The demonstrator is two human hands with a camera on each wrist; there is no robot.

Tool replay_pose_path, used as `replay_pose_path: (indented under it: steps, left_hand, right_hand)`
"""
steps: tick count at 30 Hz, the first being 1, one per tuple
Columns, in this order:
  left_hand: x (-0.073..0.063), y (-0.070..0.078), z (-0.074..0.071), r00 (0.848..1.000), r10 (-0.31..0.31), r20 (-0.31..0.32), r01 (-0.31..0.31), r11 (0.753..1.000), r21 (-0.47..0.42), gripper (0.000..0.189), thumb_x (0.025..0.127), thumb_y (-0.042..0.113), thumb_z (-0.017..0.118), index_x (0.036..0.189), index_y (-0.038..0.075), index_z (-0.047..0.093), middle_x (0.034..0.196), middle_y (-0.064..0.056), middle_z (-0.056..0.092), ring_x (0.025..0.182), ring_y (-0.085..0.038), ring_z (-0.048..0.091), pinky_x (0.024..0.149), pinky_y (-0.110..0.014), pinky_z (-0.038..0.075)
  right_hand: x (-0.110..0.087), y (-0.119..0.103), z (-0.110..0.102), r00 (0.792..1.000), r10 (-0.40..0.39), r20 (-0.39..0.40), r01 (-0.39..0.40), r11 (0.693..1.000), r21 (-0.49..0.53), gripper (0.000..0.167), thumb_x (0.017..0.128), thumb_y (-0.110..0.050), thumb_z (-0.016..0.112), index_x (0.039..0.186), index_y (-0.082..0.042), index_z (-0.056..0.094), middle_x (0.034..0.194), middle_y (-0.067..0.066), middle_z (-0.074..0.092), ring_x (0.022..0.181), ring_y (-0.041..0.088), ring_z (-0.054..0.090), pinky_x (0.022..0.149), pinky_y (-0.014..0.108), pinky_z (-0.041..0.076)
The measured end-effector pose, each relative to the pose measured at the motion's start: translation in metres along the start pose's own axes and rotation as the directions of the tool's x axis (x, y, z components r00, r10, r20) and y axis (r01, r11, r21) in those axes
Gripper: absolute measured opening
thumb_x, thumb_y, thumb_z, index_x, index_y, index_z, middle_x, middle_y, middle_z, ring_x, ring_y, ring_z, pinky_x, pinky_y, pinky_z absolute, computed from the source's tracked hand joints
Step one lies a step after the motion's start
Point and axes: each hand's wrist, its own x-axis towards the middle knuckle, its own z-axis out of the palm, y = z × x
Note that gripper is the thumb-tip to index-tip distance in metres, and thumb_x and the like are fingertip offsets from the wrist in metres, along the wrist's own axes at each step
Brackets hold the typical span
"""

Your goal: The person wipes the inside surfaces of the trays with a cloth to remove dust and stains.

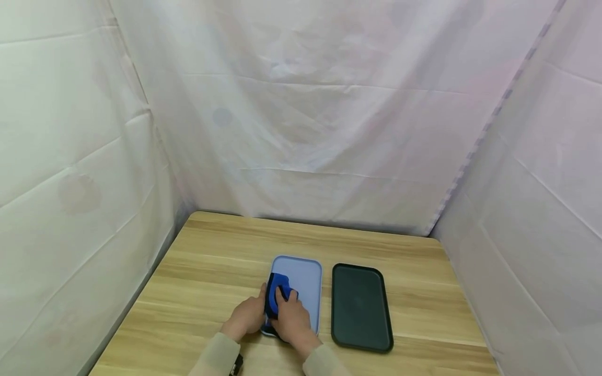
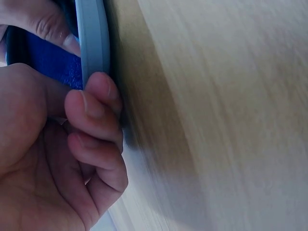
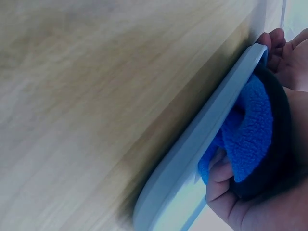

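A light blue tray lies on the wooden table with a fuzzy blue cloth edged in black bunched on its left part. My right hand grips the cloth from above, pressing it against the tray. In the right wrist view, the cloth bulges up between thumb and fingers. My left hand holds the tray's left side; in the left wrist view its curled fingers touch the outside of the rim. The cloth's underside is hidden.
A dark green tray lies flat to the right of the blue one, with a narrow gap between. The wooden table is enclosed by white cloth walls at the back and both sides. A dark band shows at the left wrist.
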Motion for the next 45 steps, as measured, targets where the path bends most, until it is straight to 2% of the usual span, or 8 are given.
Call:
replay_pose_path:
  steps: [17,21,26,32,39,45]
  left_hand:
    - [-0.001,0.001,0.000,1.000,0.022,-0.001,-0.022,1.000,0.007,0.074,0.094,0.004,0.060,0.159,-0.010,0.026,0.058,0.000,0.051,0.051,-0.014,0.046,0.050,-0.032,0.038]
    - [0.000,0.001,0.000,1.000,0.023,-0.009,-0.023,1.000,0.015,0.074,0.094,0.004,0.060,0.159,-0.010,0.027,0.059,0.000,0.051,0.051,-0.015,0.046,0.050,-0.032,0.038]
    - [0.001,0.000,0.002,1.000,0.015,-0.007,-0.015,1.000,0.026,0.074,0.094,0.006,0.061,0.158,-0.009,0.028,0.061,-0.001,0.052,0.054,-0.015,0.047,0.053,-0.033,0.040]
    - [0.003,0.000,0.003,1.000,-0.004,-0.001,0.004,1.000,0.018,0.073,0.095,0.007,0.059,0.159,-0.008,0.027,0.061,-0.002,0.052,0.054,-0.016,0.048,0.053,-0.034,0.041]
    - [0.002,0.001,0.002,1.000,-0.018,0.003,0.018,1.000,0.021,0.073,0.096,0.007,0.060,0.160,-0.007,0.027,0.061,-0.003,0.052,0.054,-0.017,0.048,0.052,-0.034,0.040]
    - [0.002,0.000,0.002,1.000,-0.027,0.000,0.027,1.000,0.015,0.070,0.098,0.006,0.057,0.160,-0.007,0.027,0.061,-0.003,0.052,0.053,-0.017,0.048,0.051,-0.034,0.039]
  right_hand:
    - [-0.008,0.025,-0.007,0.996,-0.063,0.069,0.066,0.997,-0.029,0.084,0.084,-0.045,0.084,0.158,-0.033,0.045,0.135,0.020,0.054,0.103,0.034,0.064,0.073,0.047,0.058]
    - [-0.010,0.030,-0.009,0.995,-0.054,0.079,0.056,0.998,-0.023,0.083,0.084,-0.045,0.084,0.157,-0.036,0.045,0.137,0.019,0.054,0.108,0.035,0.063,0.076,0.049,0.058]
    - [-0.012,0.034,-0.012,0.995,-0.046,0.088,0.049,0.998,-0.031,0.082,0.084,-0.045,0.084,0.156,-0.040,0.045,0.138,0.018,0.053,0.108,0.035,0.062,0.071,0.049,0.058]
    - [-0.016,0.041,-0.013,0.996,-0.028,0.081,0.031,0.999,-0.041,0.081,0.084,-0.046,0.084,0.155,-0.040,0.046,0.138,0.016,0.053,0.108,0.033,0.060,0.068,0.048,0.056]
    - [-0.021,0.047,-0.014,0.999,-0.030,0.023,0.032,0.998,-0.063,0.080,0.082,-0.044,0.086,0.153,-0.036,0.052,0.134,0.016,0.056,0.105,0.033,0.060,0.065,0.046,0.055]
    - [-0.023,0.049,-0.017,0.999,-0.011,0.030,0.013,0.998,-0.061,0.078,0.083,-0.042,0.086,0.153,-0.035,0.052,0.133,0.017,0.056,0.103,0.033,0.057,0.063,0.044,0.053]
